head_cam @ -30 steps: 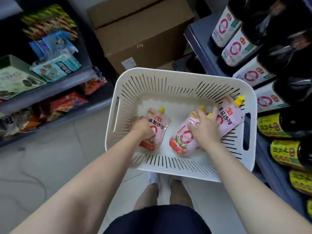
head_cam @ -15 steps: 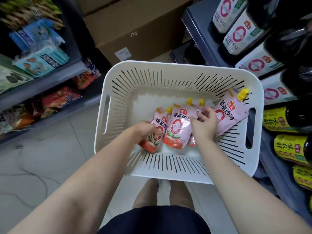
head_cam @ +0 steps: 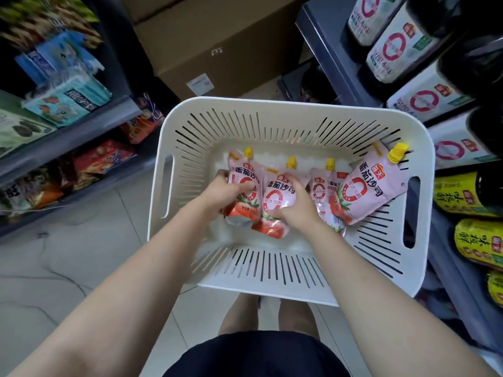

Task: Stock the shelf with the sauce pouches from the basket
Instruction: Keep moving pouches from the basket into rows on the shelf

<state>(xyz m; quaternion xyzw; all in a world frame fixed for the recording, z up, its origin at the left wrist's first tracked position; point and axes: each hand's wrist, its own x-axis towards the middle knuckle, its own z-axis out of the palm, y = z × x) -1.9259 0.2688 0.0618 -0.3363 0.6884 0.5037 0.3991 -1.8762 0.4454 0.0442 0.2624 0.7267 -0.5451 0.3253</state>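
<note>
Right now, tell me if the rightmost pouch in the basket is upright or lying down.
Lying down, tilted: the rightmost pouch rests label-up against the slotted right wall of the basket, with its yellow cap pointing toward the far right corner.

The white slotted basket (head_cam: 272,268) holds pink sauce pouches (head_cam: 364,191) in a row across its floor, yellow caps toward the far wall. The rightmost pouch leans on the right wall near the handle slot. The right shelf (head_cam: 324,50) carries dark bottles (head_cam: 394,50), and the left shelf (head_cam: 81,131) carries snack packets (head_cam: 68,102).
</note>
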